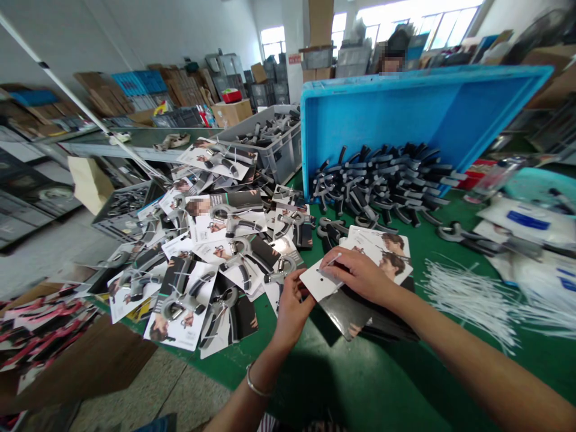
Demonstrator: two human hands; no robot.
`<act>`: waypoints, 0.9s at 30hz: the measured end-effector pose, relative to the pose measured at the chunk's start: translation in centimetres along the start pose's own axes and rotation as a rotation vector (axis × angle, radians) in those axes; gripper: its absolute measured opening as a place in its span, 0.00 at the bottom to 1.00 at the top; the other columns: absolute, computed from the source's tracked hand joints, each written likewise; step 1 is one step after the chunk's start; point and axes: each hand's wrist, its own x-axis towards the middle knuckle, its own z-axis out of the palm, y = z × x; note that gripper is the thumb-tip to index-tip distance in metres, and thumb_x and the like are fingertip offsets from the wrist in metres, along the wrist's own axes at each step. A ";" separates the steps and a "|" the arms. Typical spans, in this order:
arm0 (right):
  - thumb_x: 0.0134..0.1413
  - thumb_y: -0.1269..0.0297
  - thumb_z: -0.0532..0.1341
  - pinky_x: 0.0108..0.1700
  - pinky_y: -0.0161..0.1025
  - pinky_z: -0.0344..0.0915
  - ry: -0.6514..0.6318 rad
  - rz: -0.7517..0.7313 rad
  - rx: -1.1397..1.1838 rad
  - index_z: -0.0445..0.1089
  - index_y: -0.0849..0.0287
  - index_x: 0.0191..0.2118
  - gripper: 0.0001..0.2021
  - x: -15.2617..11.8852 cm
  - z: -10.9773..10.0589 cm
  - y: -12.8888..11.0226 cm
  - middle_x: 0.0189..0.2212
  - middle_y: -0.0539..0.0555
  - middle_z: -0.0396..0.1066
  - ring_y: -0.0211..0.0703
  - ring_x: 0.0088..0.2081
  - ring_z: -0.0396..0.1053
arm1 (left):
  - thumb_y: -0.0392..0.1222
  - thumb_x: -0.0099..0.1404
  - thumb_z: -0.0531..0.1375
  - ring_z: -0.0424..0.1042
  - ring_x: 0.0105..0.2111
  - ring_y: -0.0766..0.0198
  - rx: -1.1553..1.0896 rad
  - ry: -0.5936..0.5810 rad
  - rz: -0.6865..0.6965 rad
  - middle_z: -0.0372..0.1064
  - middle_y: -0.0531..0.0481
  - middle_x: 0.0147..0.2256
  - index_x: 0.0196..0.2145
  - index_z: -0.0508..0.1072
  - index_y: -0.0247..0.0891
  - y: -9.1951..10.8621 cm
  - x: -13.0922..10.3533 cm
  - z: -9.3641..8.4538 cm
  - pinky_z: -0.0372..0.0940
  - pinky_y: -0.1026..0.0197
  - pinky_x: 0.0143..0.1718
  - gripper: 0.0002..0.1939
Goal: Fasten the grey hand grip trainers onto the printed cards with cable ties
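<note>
My left hand [293, 307] pinches the left edge of a printed packaging card [344, 313], with the thumb and fingers around it. Above the card's white end, which has small punched holes, my right hand [362, 275] is closed on a white cable tie [333, 260]. The tie's tip under my fingers is hidden. More cards [402, 246] lie stacked beneath and behind my right hand. To the left is a heap of cards with hand grip strengtheners [180, 306] tied on. A loose hand grip [332, 228] lies just beyond the card stack.
A blue bin [373, 108] tipped on its side spills many hand grips [382, 180] onto the green table [252, 375]. White cable ties [470, 297] lie loose at right beside plastic bags [531, 222]. A grey crate [288, 153] stands behind; a cardboard box [85, 366] sits lower left.
</note>
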 end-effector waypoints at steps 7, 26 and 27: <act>0.66 0.62 0.59 0.44 0.41 0.65 0.004 0.018 -0.087 0.75 0.55 0.41 0.07 0.5 0.4 0.2 0.39 0.53 0.75 0.44 0.40 0.73 | 0.33 0.56 0.66 0.68 0.53 0.53 0.281 0.112 0.279 0.69 0.43 0.51 0.41 0.73 0.38 -0.5 2.2 0.9 0.60 0.52 0.56 0.14; 0.63 0.62 0.60 0.39 0.37 0.62 0.018 0.121 0.021 0.73 0.56 0.39 0.06 0.3 0.0 -0.2 0.35 0.50 0.75 0.41 0.36 0.71 | 0.39 0.68 0.58 0.71 0.37 0.58 0.399 -0.206 0.165 0.72 0.47 0.36 0.40 0.77 0.41 -1.2 -4.2 -1.1 0.65 0.58 0.40 0.08; 0.64 0.62 0.60 0.38 0.37 0.61 0.014 0.130 0.015 0.73 0.56 0.38 0.06 0.3 0.0 -0.2 0.35 0.50 0.75 0.41 0.36 0.71 | 0.38 0.68 0.58 0.71 0.37 0.58 0.433 -0.188 0.199 0.72 0.47 0.36 0.39 0.78 0.41 -1.1 -4.3 -1.2 0.65 0.58 0.41 0.07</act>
